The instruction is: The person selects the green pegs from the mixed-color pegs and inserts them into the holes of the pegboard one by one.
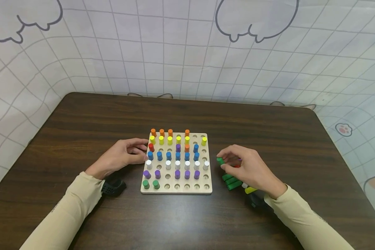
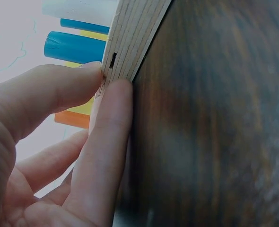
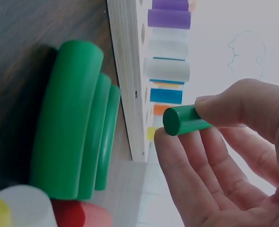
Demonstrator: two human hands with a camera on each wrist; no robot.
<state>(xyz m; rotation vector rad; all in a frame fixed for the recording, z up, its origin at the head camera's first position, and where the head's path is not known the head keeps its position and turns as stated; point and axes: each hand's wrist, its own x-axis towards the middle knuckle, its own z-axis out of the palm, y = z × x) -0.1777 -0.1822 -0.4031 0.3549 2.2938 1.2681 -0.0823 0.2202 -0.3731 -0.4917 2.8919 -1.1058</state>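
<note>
The wooden pegboard (image 1: 192,190) lies on the table, with rows of orange, yellow, blue, white, purple and green pegs standing in its holes. My left hand (image 1: 120,157) is at the board's left edge; in the left wrist view its thumb and a finger touch the board's side (image 2: 125,42). Between thumb and fingers, my right hand (image 1: 248,169) pinches a green peg (image 1: 220,160) above the table, right of the board. Two green pegs (image 1: 146,184) (image 1: 156,184) stand in the front row at the left. The held peg (image 3: 179,120) shows its round end in the right wrist view.
Loose green pegs (image 3: 66,123) lie side by side under my right hand, near a white peg (image 1: 244,185), a yellow peg (image 1: 250,190) and a red peg (image 3: 68,213). The dark table (image 1: 187,222) surrounds the board, with a patterned cloth (image 1: 187,52) behind it.
</note>
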